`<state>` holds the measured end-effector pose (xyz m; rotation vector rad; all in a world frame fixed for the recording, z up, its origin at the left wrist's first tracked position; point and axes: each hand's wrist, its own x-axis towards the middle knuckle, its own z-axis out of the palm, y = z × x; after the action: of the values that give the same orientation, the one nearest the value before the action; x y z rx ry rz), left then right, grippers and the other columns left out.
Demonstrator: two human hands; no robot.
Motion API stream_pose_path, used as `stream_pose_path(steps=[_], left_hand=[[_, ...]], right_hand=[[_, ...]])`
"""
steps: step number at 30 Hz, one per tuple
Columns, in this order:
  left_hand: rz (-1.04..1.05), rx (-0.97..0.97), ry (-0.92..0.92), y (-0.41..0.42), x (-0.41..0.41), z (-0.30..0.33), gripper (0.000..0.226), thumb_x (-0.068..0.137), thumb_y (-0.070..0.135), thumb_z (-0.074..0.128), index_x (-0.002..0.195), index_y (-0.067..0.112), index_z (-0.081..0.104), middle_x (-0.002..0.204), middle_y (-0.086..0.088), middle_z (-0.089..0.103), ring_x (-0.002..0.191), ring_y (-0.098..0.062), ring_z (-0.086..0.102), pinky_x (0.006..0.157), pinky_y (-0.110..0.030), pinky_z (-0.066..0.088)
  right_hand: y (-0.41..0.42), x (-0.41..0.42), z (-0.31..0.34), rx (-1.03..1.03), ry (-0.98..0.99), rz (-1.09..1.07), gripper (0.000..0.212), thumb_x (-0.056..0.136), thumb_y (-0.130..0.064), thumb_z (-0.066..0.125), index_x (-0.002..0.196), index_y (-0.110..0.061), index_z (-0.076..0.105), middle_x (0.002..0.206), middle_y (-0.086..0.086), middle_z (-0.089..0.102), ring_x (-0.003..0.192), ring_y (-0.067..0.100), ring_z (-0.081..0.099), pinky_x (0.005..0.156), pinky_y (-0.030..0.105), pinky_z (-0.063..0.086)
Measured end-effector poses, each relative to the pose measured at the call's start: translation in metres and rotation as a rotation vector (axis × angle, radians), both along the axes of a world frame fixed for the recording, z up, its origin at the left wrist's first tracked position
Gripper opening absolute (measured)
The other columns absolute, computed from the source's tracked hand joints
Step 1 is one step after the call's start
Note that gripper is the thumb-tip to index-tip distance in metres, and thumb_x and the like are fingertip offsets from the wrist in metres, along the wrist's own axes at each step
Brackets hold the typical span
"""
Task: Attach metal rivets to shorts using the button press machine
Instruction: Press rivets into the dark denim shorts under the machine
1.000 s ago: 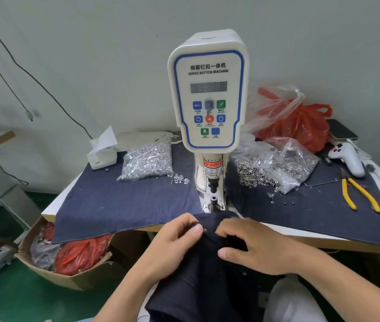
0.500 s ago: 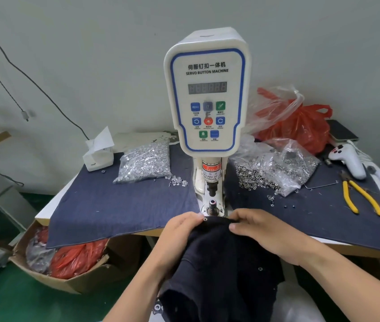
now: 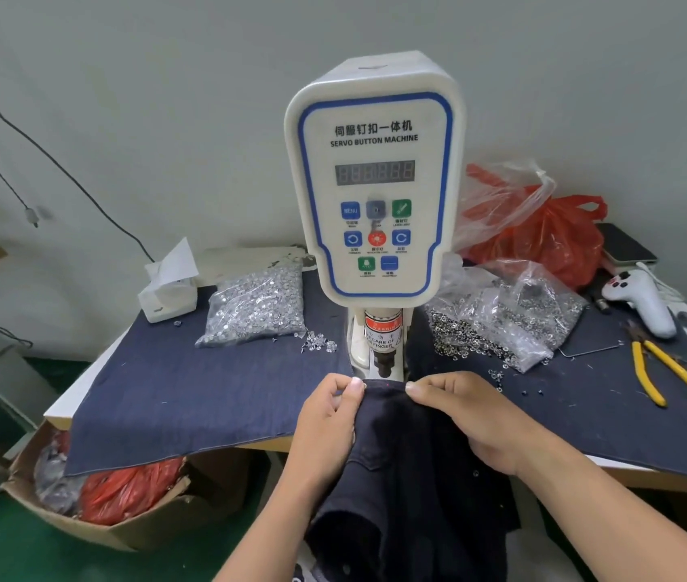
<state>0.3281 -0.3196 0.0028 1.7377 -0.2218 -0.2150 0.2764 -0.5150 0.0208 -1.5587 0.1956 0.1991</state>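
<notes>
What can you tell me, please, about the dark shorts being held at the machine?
The shorts are dark navy, of soft-looking cloth, and hang down off the table's front edge. Their top edge is stretched flat just under the press head of the button machine. The left hand pinches that edge on one side, the right hand on the other. A few small metal studs show lower on the cloth.

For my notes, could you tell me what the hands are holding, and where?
Both hands, left hand and right hand, pinch the dark shorts by the top edge, under the machine.
</notes>
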Motion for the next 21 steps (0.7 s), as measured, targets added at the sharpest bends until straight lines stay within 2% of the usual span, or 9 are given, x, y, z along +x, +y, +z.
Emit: stream_pose_path(steps=[2,6,10,13,18,21], left_hand=[[0.013,-0.031,0.036,0.0,0.001,-0.002,0.025,0.108,0.027,0.055,0.093,0.008,0.063,0.073,-0.005,0.054,0.068,-0.016,0.046,0.059,-0.026,0.039],[0.026,-0.064,0.06,0.002,0.002,-0.008,0.027,0.108,0.021,0.056,0.084,0.015,0.066,0.069,0.009,0.066,0.066,-0.002,0.059,0.062,-0.014,0.047],[0.022,-0.031,0.048,0.002,0.003,-0.008,0.029,0.109,0.021,0.053,0.083,0.016,0.065,0.07,0.015,0.065,0.067,0.004,0.058,0.062,-0.01,0.045],[0.029,-0.03,0.048,0.002,0.003,-0.011,0.028,0.109,0.02,0.052,0.087,0.008,0.065,0.073,0.011,0.062,0.068,0.001,0.055,0.063,-0.01,0.045],[0.039,-0.03,0.063,0.003,0.003,-0.012,0.028,0.108,0.02,0.052,0.085,0.012,0.067,0.073,0.012,0.063,0.069,0.001,0.055,0.065,-0.011,0.045],[0.047,-0.024,0.083,0.003,0.004,-0.012,0.028,0.108,0.023,0.053,0.088,0.009,0.067,0.076,0.008,0.063,0.072,-0.003,0.055,0.068,-0.017,0.046]], right_hand=[[0.0,0.002,-0.001,0.035,0.027,-0.038,0.031,0.096,-0.03,0.069,0.091,0.0,0.076,0.101,0.026,0.075,0.086,0.024,0.07,0.078,0.032,0.055],[-0.003,0.004,-0.005,0.105,0.03,-0.065,0.043,0.081,-0.038,0.078,0.095,0.003,0.075,0.099,0.023,0.076,0.085,0.023,0.071,0.075,0.029,0.058],[-0.006,0.004,-0.009,0.176,0.026,-0.049,0.043,0.087,-0.032,0.073,0.104,0.007,0.073,0.104,0.026,0.074,0.09,0.027,0.07,0.081,0.033,0.058],[-0.004,0.002,-0.009,0.207,0.013,-0.056,0.048,0.087,-0.032,0.071,0.103,0.013,0.067,0.095,0.025,0.071,0.085,0.027,0.067,0.077,0.033,0.056],[0.0,0.001,-0.007,0.22,0.008,-0.095,0.026,0.09,-0.029,0.071,0.09,-0.003,0.073,0.082,0.016,0.069,0.073,0.02,0.065,0.068,0.028,0.054],[0.002,0.001,-0.005,0.2,0.01,-0.121,0.021,0.096,-0.024,0.068,0.083,-0.008,0.072,0.075,0.011,0.068,0.066,0.016,0.064,0.062,0.026,0.053]])
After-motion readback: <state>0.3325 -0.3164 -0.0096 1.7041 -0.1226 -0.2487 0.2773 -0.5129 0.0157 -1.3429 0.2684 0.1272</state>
